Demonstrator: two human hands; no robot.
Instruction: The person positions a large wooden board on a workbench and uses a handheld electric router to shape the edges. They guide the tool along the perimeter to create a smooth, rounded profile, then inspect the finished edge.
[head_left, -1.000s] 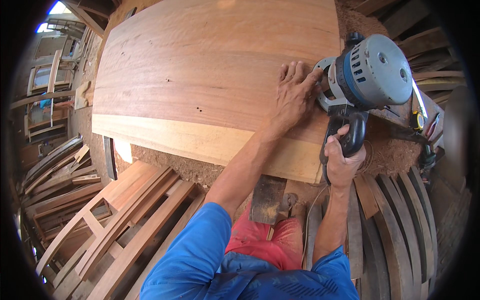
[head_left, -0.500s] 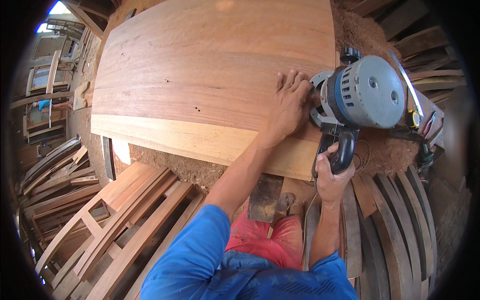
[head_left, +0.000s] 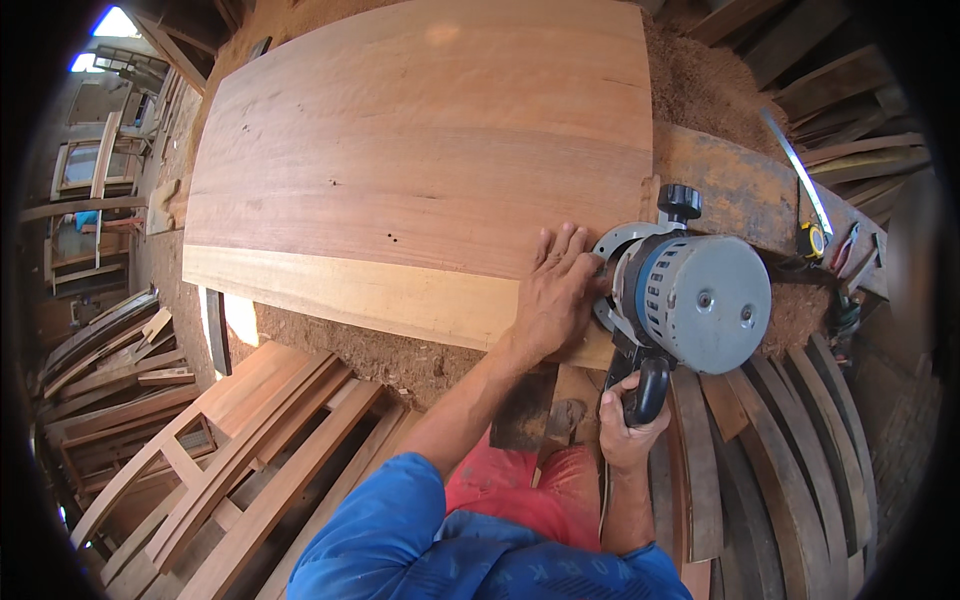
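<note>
A large wooden panel [head_left: 410, 140] with a paler strip along its near edge lies in front of me. At its near right sits a grey-and-blue power router [head_left: 705, 300] with a black knob on top. My left hand [head_left: 555, 290] rests on the panel against the router's base, fingers stretched out and partly hidden at the thumb side. My right hand [head_left: 630, 425] grips the black handle [head_left: 650, 388] at the router's near side.
A tape measure [head_left: 810, 239], pliers [head_left: 845, 248] and a long metal strip [head_left: 795, 165] lie on the bench at right. Curved boards [head_left: 780, 450] stand at lower right, timber frames [head_left: 230, 440] at lower left. Sawdust [head_left: 690, 70] surrounds the panel.
The router and both my hands have moved down and a little left along the panel's right side, uncovering more of the bench beyond it.
</note>
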